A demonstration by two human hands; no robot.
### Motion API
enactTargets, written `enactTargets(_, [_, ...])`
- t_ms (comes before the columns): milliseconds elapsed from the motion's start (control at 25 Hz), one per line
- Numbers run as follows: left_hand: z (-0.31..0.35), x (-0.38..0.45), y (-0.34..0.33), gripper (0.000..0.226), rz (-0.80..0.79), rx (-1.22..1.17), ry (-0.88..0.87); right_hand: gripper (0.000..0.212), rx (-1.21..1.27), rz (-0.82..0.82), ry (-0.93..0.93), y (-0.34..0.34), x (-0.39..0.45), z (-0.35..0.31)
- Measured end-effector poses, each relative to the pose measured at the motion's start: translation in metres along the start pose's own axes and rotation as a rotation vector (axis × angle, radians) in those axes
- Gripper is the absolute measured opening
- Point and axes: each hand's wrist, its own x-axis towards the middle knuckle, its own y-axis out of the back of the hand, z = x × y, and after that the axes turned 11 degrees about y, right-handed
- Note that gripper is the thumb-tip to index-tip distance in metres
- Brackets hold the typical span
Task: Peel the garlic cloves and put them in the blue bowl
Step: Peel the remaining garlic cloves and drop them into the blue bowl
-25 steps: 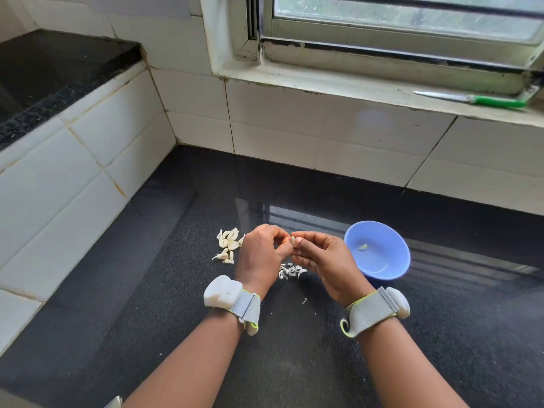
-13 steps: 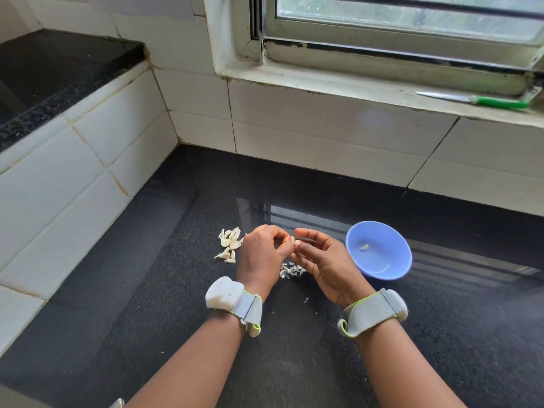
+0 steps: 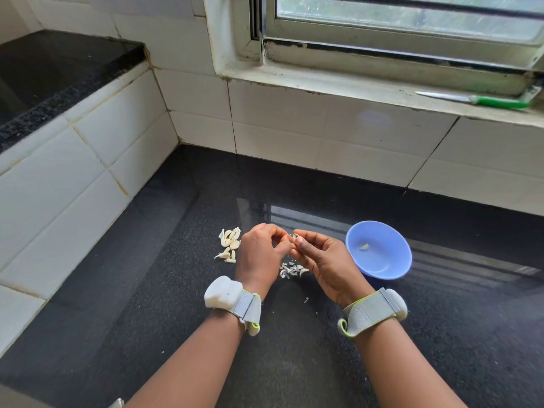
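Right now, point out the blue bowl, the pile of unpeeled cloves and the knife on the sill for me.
blue bowl (image 3: pixel 398 261): head view, bare inner wall on its right side.
pile of unpeeled cloves (image 3: pixel 230 242): head view, middle of the heap, just beyond the left hand.
knife (image 3: pixel 497 101): head view, its green handle.

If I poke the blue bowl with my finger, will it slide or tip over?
The blue bowl looks like thin plastic and holds just one clove, so it is probably light. The counter is shiny, so it would likely slide. Its wide shape makes tipping unlikely.
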Motion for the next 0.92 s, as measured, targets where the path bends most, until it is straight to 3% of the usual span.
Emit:
enactTargets(360, [-0.0059, 0.0035, -0.0031, 0.023, 0.006, 0.069, 0.017, 0.014, 0.084, 0.044, -0.05, 0.002, 0.0011, -0.0016])
enactTargets(640, [0.0001, 0.003, 0.0014, 0.005, -0.032, -0.058, 0.001, 0.016, 0.03, 0.061, -0.015, 0.003, 0.0008, -0.0045])
enactTargets(920, [0.0023, -0.0014, 0.0005, 0.009, -0.04, -0.055, -0.102, 0.014, 0.011, 0.044, -0.006, 0.0031, 0.0, -0.0035])
